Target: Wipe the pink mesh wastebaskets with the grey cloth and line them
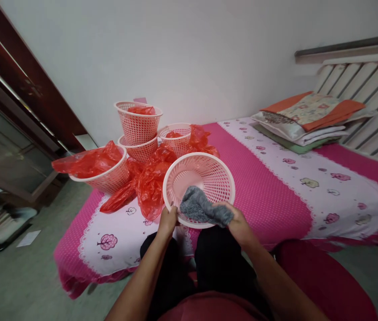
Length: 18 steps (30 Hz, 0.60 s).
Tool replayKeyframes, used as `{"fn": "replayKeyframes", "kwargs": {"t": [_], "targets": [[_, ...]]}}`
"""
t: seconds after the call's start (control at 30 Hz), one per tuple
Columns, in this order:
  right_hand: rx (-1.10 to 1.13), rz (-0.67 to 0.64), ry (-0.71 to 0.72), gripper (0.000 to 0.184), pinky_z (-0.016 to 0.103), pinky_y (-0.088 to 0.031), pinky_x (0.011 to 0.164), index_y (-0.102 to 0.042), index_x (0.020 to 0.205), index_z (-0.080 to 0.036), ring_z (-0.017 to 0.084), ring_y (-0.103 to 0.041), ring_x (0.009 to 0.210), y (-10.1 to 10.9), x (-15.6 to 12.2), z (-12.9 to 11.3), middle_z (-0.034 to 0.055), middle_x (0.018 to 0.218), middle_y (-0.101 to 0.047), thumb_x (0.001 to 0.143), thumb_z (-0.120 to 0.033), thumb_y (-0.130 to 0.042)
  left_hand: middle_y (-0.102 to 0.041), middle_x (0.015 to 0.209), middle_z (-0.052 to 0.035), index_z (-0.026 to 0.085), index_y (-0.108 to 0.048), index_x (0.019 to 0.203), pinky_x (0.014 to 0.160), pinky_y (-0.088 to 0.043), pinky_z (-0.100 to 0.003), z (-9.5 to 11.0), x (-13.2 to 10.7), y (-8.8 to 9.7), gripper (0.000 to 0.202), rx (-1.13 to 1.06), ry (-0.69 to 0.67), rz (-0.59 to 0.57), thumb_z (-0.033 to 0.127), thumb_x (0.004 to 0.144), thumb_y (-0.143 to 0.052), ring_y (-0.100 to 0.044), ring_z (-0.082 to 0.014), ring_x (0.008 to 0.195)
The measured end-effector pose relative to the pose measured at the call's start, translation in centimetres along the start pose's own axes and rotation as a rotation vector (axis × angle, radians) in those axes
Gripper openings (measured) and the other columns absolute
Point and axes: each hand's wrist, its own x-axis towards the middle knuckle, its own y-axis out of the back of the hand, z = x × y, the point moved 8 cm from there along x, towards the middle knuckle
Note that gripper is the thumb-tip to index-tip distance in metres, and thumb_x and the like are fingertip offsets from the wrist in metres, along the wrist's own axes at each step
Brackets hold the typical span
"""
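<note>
A pink plastic basket (213, 171) with a mesh wall is tilted toward me above my knees at the bed's edge. My left hand (168, 222) grips its rim at the near left. In my right hand (235, 220) is a grey cloth (197, 205), bunched up and hanging over the near right inside of the basket. Part of the basket's floor shows behind the cloth. Red plastic bags (151, 185) lie crumpled on the bed just left of this basket.
More pink baskets (138, 127) with red bags in them stand at the back left, two of them stacked. Another basket (108, 178) leans at the bed's left side. Folded bedding (312, 116) lies at the right, by a slatted headboard (372, 98). A dark red round seat (322, 285) is at my right.
</note>
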Motion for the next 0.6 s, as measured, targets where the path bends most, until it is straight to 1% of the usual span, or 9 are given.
{"fn": "replayKeyframes", "kwargs": {"t": [0.07, 0.13, 0.17, 0.23, 0.3, 0.33, 0.43, 0.5, 0.6], "targets": [[0.154, 0.205, -0.057, 0.042, 0.042, -0.061, 0.094, -0.081, 0.107, -0.020, 0.027, -0.077, 0.098, 2.1, 0.1, -0.2, 0.0075, 0.104, -0.083, 0.074, -0.044, -0.092, -0.055, 0.052, 0.0022, 0.020, -0.059, 0.071, 0.045, -0.048, -0.027, 0.8, -0.1, 0.8, 0.021, 0.070, -0.033, 0.023, 0.036, 0.083, -0.065, -0.056, -0.0166, 0.045], [0.292, 0.343, -0.086, 0.048, 0.045, -0.061, 0.098, -0.081, 0.107, -0.018, 0.029, -0.078, 0.103, 3.4, 0.1, -0.3, 0.0102, 0.110, -0.083, 0.070, -0.047, -0.095, -0.057, 0.053, 0.0005, 0.019, -0.062, 0.072, 0.048, -0.049, -0.028, 2.2, -0.3, 1.4, 0.021, 0.167, -0.112, 0.031, 0.035, 0.084, -0.064, -0.058, -0.0180, 0.047], [0.346, 0.380, -0.096, 0.050, 0.046, -0.062, 0.099, -0.081, 0.107, -0.017, 0.030, -0.078, 0.104, 3.8, 0.0, -0.4, 0.0111, 0.111, -0.083, 0.069, -0.047, -0.096, -0.061, 0.057, -0.0013, 0.018, -0.065, 0.076, 0.052, -0.052, -0.030, 3.1, -0.5, 1.7, 0.019, 0.216, -0.184, 0.049, 0.035, 0.084, -0.064, -0.062, -0.0196, 0.052], [0.419, 0.419, -0.113, 0.051, 0.047, -0.064, 0.099, -0.081, 0.106, -0.017, 0.031, -0.079, 0.104, 4.0, 0.0, -0.6, 0.0118, 0.110, -0.083, 0.067, -0.044, -0.097, -0.073, 0.074, -0.0052, 0.016, -0.072, 0.093, 0.069, -0.059, -0.034, 5.1, -1.1, 2.2, 0.021, 0.297, -0.352, 0.105, 0.033, 0.084, -0.065, -0.070, -0.0230, 0.069], [0.455, 0.422, -0.133, 0.049, 0.047, -0.065, 0.098, -0.080, 0.106, -0.016, 0.031, -0.080, 0.103, 3.8, -0.1, -0.6, 0.0115, 0.109, -0.084, 0.067, -0.040, -0.098, -0.079, 0.093, -0.0086, 0.014, -0.072, 0.113, 0.084, -0.060, -0.039, 6.4, -1.9, 2.4, 0.034, 0.360, -0.467, 0.166, 0.030, 0.083, -0.065, -0.074, -0.0258, 0.085], [0.464, 0.408, -0.144, 0.047, 0.047, -0.065, 0.098, -0.080, 0.106, -0.016, 0.031, -0.080, 0.104, 3.5, -0.1, -0.5, 0.0115, 0.109, -0.084, 0.068, -0.039, -0.097, -0.080, 0.099, -0.0104, 0.014, -0.072, 0.118, 0.089, -0.059, -0.042, 6.7, -2.2, 2.3, 0.038, 0.404, -0.496, 0.184, 0.029, 0.084, -0.064, -0.075, -0.0273, 0.090], [0.477, 0.349, -0.155, 0.041, 0.046, -0.065, 0.099, -0.079, 0.106, -0.017, 0.031, -0.079, 0.108, 2.5, 0.4, 0.1, 0.0110, 0.109, -0.084, 0.072, -0.035, -0.094, -0.080, 0.110, -0.0158, 0.011, -0.070, 0.126, 0.095, -0.058, -0.046, 6.6, -2.9, 1.2, 0.040, 0.541, -0.519, 0.184, 0.026, 0.091, -0.056, -0.075, -0.0321, 0.101], [0.481, 0.316, -0.144, 0.037, 0.044, -0.065, 0.100, -0.078, 0.105, -0.017, 0.030, -0.079, 0.108, 1.7, 1.7, 0.9, 0.0103, 0.107, -0.084, 0.074, -0.031, -0.092, -0.080, 0.113, -0.0176, 0.010, -0.069, 0.131, 0.095, -0.058, -0.046, 6.3, -3.3, 0.4, 0.042, 0.601, -0.517, 0.173, 0.023, 0.095, -0.050, -0.075, -0.0336, 0.106], [0.476, 0.270, -0.158, 0.028, 0.040, -0.064, 0.097, -0.077, 0.103, -0.016, 0.027, -0.079, 0.103, 0.0, 5.4, 2.7, 0.0097, 0.102, -0.083, 0.078, -0.023, -0.084, -0.079, 0.116, -0.0179, 0.009, -0.066, 0.136, 0.096, -0.058, -0.044, 6.4, -3.6, -0.4, 0.045, 0.632, -0.519, 0.157, 0.019, 0.095, -0.048, -0.075, -0.0330, 0.108]]}}
